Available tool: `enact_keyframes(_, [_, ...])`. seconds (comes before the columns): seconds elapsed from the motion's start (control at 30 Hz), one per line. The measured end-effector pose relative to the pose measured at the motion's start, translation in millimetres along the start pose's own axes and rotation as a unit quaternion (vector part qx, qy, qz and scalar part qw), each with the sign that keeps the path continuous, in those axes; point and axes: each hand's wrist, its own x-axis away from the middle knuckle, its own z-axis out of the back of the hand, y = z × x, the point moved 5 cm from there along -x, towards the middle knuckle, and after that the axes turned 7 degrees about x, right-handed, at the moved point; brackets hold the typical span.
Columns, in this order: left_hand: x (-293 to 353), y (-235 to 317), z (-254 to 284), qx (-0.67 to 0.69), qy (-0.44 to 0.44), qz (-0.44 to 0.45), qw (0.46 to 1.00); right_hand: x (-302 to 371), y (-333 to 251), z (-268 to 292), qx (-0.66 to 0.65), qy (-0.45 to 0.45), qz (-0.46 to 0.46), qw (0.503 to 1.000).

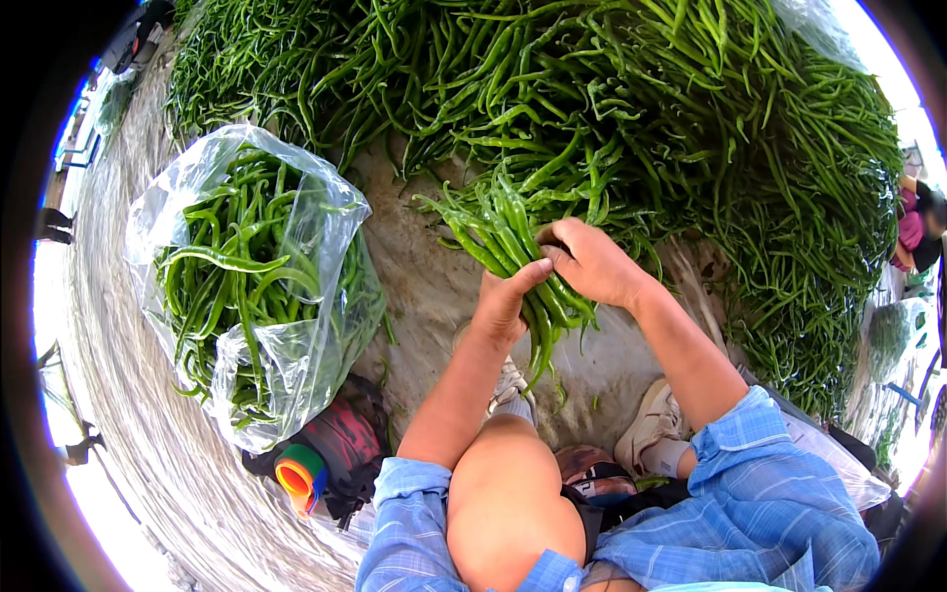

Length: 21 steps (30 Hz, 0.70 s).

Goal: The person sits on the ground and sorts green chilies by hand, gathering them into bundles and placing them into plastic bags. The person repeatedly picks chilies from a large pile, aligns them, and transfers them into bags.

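A bunch of long green chili peppers (511, 233) is held in front of me, tips and stems pointing both ways. My left hand (505, 301) is closed around its lower left side, with the thumb laid across the peppers. From the right, my right hand (598, 264) presses curled fingers and thumb against the same bunch; its fingertips are partly hidden. Just beyond both hands spreads a large heap of loose green chili peppers (631, 109). To the left stands a clear plastic bag (338, 210), its mouth gaping and chili peppers filling it.
A pale, dirty ground sheet (414, 286) lies between bag and heap. Beside my left leg sit a dark red-patterned bag (345, 434) and a ring-shaped orange and green object (299, 472). My shoe (653, 426) rests near the heap. Another person (917, 232) is at the far right.
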Motion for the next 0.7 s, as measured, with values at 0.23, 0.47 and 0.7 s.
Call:
enact_keyframes(0.23, [2.6, 5.5, -5.5, -0.019, -0.013, 0.003, 1.0, 13.1, -3.7, 0.5, -0.122, 0.006, -0.059, 0.991])
enact_keyframes(0.47, [10.6, -4.1, -14.2, -0.032, -0.046, 0.055, 0.997, 22.5, 8.7, 2.5, -0.193, 0.252, -0.079, 0.945])
enact_keyframes(0.7, [2.3, -6.3, 3.0, 0.068, 0.029, 0.056, 0.996, 28.9, -13.9, 16.6, 0.006, 0.207, -0.011, 0.978])
